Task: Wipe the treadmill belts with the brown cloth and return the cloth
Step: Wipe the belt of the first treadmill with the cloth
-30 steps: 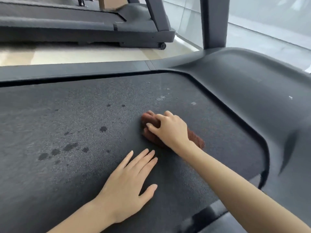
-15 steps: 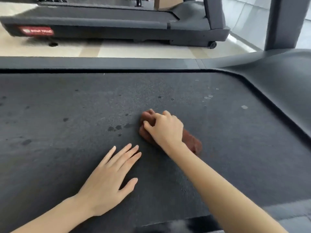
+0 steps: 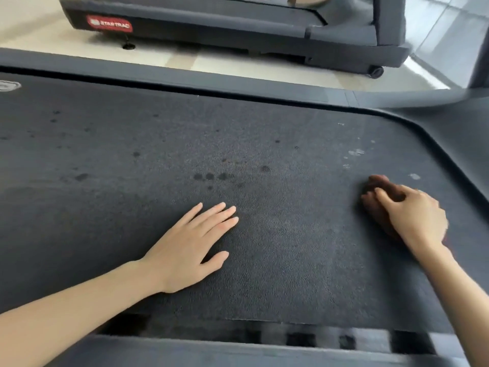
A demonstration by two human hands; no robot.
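brown cloth (image 3: 377, 211) swept right, left hand (image 3: 189, 250) flat

brown cloth (image 3: 377, 213) mostly hidden beneath the right hand (image 3: 418, 217), second treadmill (image 3: 238, 30) cut off by the top edge, near side rail (image 3: 238, 349) smeared with blur, pale round mark (image 3: 8, 85) clipped at the left edge

— What's that red label (image 3: 109, 23), upper left?
— A brand plate on a dark base (image 3: 238, 33). A small foot (image 3: 128, 45) sits just below it.
— And upper right?
— A black wheel (image 3: 376, 71) at the base's end, a grey post (image 3: 390, 19) above it, pale floor (image 3: 264, 72) beneath.
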